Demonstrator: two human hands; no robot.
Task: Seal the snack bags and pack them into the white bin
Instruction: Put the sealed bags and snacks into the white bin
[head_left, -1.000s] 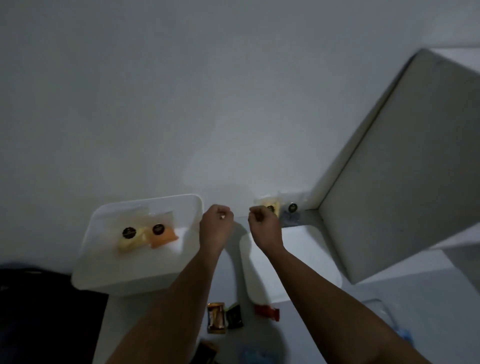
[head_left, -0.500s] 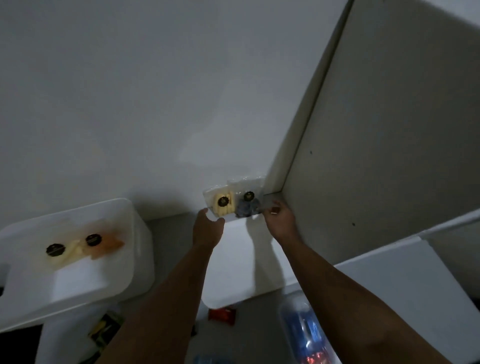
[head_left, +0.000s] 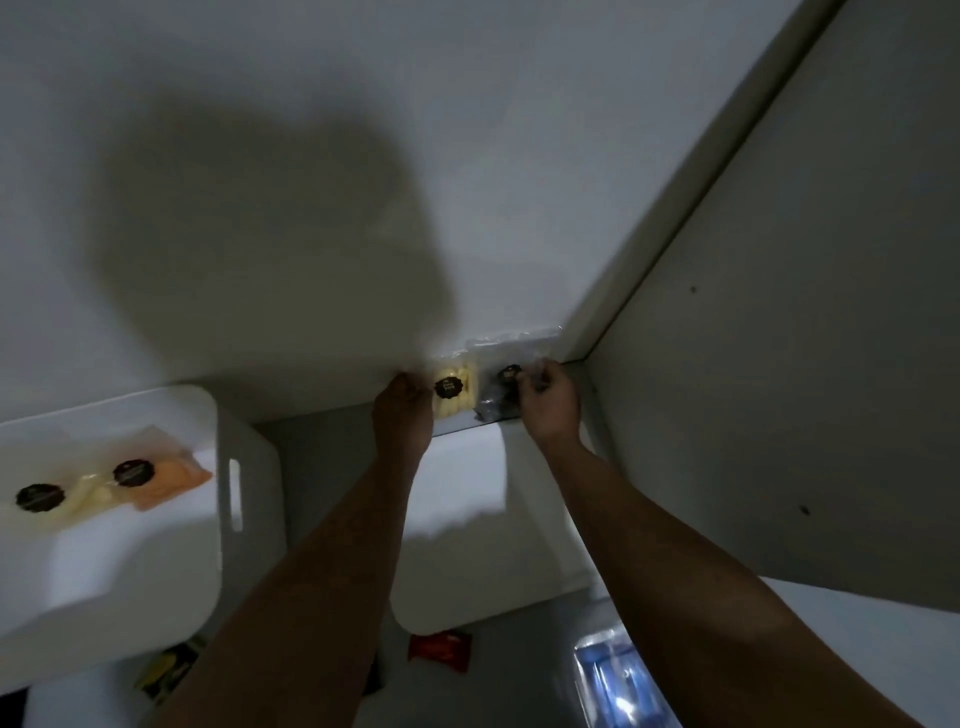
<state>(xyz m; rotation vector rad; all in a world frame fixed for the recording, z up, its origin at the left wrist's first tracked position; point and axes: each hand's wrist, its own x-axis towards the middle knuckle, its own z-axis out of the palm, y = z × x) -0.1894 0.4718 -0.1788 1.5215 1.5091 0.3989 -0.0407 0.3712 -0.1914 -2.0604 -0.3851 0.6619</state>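
Now, in the head view, both arms reach toward the middle of the frame, where two snack bags stand against the wall in the corner, on the far edge of a white box. The left hand is at the left edge of the yellow snack bag; its fingers are curled, but I cannot tell if they really hold the bag. The right hand has its fingers curled on the dark snack bag, near the round black sticker, and seems to pinch it. At the lower left of the frame the white bin already holds two bags, a pale bag and an orange bag. I judge the bags are light, thin and soft, with slippery clear film, so they bend easily and the contents may break if squeezed. It is better to take them by the flat top edge. At the bottom lie a red wrapper and a blue packet.
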